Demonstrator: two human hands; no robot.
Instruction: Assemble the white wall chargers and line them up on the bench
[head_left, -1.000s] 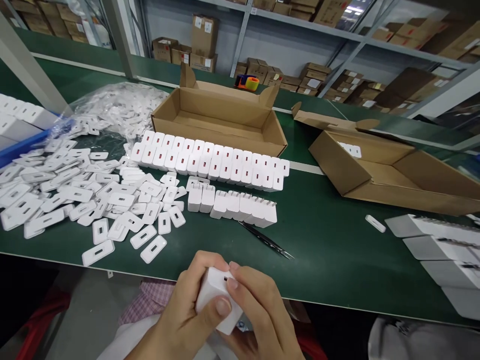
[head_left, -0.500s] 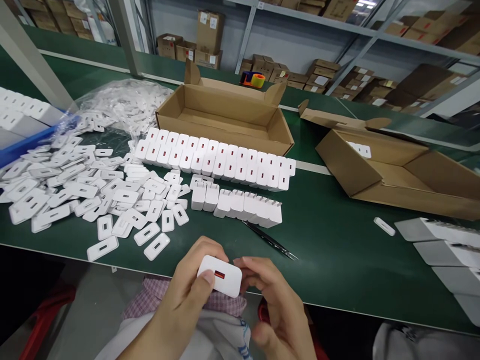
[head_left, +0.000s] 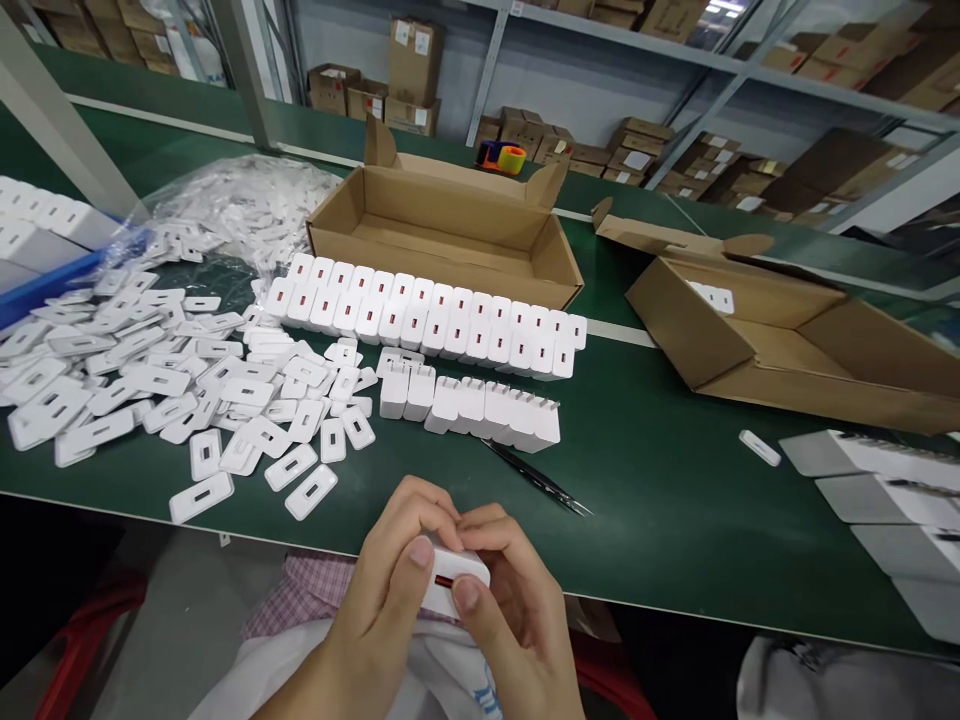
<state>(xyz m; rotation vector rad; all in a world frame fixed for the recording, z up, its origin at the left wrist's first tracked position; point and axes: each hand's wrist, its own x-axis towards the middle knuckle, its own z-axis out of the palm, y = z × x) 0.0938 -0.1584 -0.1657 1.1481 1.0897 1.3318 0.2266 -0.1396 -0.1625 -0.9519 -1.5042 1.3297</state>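
Note:
Between my two hands, over the table's front edge, is a white USB charger (head_left: 448,592), its face with the red port turned up toward me. My left hand (head_left: 397,580) grips its left side, thumb near the port. My right hand (head_left: 510,600) closes on the other side, its thumb pressing the face beside the port. Beyond the hands stands a short row of white chargers (head_left: 491,410) with metal prongs up. Black tweezers (head_left: 536,476) lie to the right of that row. Many loose white faceplates (head_left: 225,395) with slots are heaped at the left.
A double row of chargers with red ports (head_left: 431,318) stands before an open cardboard box (head_left: 450,275). Another open box (head_left: 690,350) is at the right, near a lone faceplate (head_left: 760,448) and more chargers (head_left: 892,500). A blue bin (head_left: 52,285) sits far left.
My right hand has moved left onto the charger and now grips it, its thumb on the face. The charger has tilted and sunk slightly lower between both hands.

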